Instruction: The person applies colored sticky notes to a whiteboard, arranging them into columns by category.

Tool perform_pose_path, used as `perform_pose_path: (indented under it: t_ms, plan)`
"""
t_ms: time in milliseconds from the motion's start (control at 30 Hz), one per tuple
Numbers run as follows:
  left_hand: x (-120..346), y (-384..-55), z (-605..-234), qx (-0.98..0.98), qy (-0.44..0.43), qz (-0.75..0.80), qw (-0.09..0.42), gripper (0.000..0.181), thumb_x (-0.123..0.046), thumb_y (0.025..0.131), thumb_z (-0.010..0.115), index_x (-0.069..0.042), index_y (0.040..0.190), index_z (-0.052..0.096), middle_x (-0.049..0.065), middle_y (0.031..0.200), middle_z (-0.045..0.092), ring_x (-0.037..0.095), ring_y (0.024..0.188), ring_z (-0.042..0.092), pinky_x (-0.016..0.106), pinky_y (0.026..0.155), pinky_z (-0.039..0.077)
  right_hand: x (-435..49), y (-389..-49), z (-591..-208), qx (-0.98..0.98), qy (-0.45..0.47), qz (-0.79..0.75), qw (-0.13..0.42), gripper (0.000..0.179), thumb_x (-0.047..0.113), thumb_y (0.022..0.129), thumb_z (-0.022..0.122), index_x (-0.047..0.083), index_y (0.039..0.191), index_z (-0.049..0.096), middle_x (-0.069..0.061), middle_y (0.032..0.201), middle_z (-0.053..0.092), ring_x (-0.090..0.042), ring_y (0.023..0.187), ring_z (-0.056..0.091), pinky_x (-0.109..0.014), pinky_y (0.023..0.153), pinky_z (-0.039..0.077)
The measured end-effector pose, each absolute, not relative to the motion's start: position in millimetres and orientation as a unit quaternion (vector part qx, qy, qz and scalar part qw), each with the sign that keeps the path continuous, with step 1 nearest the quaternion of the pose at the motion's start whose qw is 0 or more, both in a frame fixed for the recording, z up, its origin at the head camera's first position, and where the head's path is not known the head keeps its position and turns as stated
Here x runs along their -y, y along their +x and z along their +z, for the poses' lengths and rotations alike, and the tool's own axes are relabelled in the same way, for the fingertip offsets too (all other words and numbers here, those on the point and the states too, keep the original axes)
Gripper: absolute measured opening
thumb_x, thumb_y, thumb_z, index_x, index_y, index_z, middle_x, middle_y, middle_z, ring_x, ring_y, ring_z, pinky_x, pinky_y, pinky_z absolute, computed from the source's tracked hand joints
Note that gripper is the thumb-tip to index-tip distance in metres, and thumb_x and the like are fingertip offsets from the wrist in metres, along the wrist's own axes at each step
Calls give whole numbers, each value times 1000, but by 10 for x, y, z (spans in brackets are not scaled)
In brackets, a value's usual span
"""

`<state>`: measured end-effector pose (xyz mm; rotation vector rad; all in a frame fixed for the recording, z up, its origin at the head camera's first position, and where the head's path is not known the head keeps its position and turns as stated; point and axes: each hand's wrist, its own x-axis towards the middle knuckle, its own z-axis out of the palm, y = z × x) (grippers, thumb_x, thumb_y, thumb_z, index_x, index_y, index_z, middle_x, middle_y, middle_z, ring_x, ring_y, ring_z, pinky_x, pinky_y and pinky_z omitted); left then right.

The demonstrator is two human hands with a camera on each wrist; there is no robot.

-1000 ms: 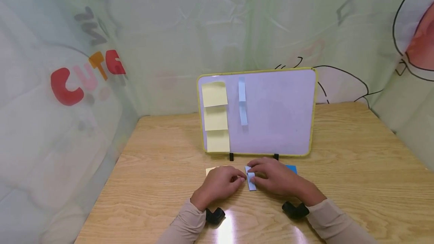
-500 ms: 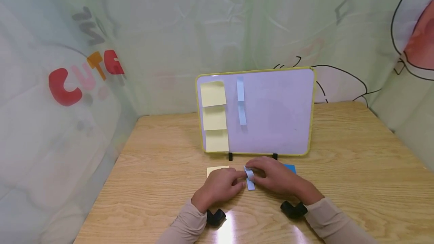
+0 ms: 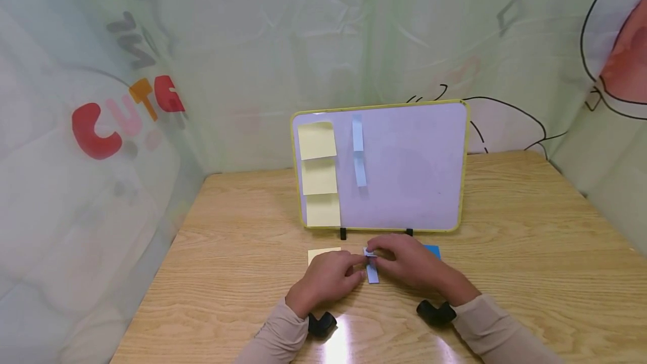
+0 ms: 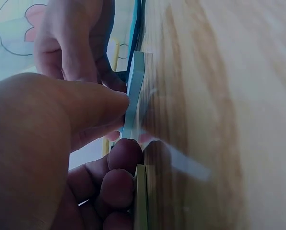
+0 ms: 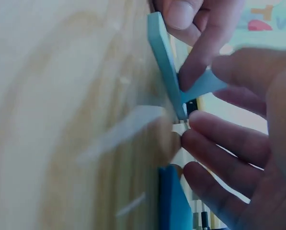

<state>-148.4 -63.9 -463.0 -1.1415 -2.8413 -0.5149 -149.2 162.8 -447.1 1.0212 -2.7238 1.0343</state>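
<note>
A narrow light blue sticky-note pad (image 3: 373,275) lies on the wooden table between both hands. My right hand (image 3: 409,263) pinches the top sheet (image 5: 204,87) of it, which angles up off the pad in the right wrist view. From the other side, my left hand (image 3: 328,277) presses an extended index finger (image 5: 193,72) onto the pad under that raised sheet. Its thumb (image 4: 104,103) is right at the pad's side in the left wrist view. A yellow sticky-note pad (image 3: 323,252) is partly hidden behind the left hand, and a blue pad (image 3: 433,251) behind the right.
Just behind the hands stands a whiteboard (image 3: 414,173) with a yellow frame and black feet (image 3: 343,233). On it, three yellow notes (image 3: 317,140) form a column at the left, with two light blue strips (image 3: 358,133) beside them. A printed curtain (image 3: 263,60) surrounds the table.
The right hand has peeled the pad's top sheet further up and back toward the board. The left index finger has moved onto the pad, under the sheet.
</note>
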Motion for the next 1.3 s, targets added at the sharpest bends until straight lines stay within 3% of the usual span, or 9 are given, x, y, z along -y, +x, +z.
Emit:
perform_pose_path:
  t_ms: [167,300,533,633,900,1133,1300]
  plan:
    - [607,-1403,-4578,915,-380,-106,81,27,-31,94,66,-26,119,73,-12,71,48,3,62,47,20,49,33,-1592,-1501,-4490,885,308,342,64,9,14,98,66,19,101,72,12,98,68,-5,87,61,-34,79,53]
    - [535,-1293,-4503,901,-408,-66,131,22,-34,92,67,-23,110,75,-6,84,51,8,73,49,18,51,34,-1576,-1508,-4506,891,282,346,84,7,15,96,68,17,99,74,10,96,67,-6,85,60,-32,75,53]
    - [469,-1206,-4461,884,-444,-58,135,25,-34,93,66,-17,108,75,1,119,61,15,107,57,25,84,50,-1574,-1520,-4530,888,257,371,88,6,10,93,71,16,93,74,10,94,66,-8,84,63,-31,74,54]
    - [471,-1206,-4479,879,-452,-54,142,25,-33,93,66,-15,107,76,1,121,63,15,112,58,26,88,50,-1577,-1527,-4543,889,242,379,83,6,11,94,70,16,93,73,11,92,66,-8,85,63,-32,77,54]
    - [490,-1210,-4528,873,-452,-45,180,26,-33,92,68,-14,107,77,-4,121,65,11,113,60,25,76,51,-1578,-1566,-4546,895,212,388,68,7,14,95,69,17,90,73,12,88,67,-9,83,61,-34,77,52]
    - [492,-1206,-4542,863,-469,-25,188,22,-34,92,67,-15,100,77,-2,121,67,13,119,60,32,98,47,-1593,-1573,-4557,899,185,392,63,7,15,96,68,17,91,73,10,89,67,-10,84,61,-34,77,51]
    - [459,-1180,-4536,865,-472,-26,167,21,-33,92,68,-14,95,75,-1,121,66,12,116,60,36,103,45,-1613,-1547,-4565,894,163,410,76,6,13,95,69,16,92,74,9,89,68,-12,85,62,-33,77,51]
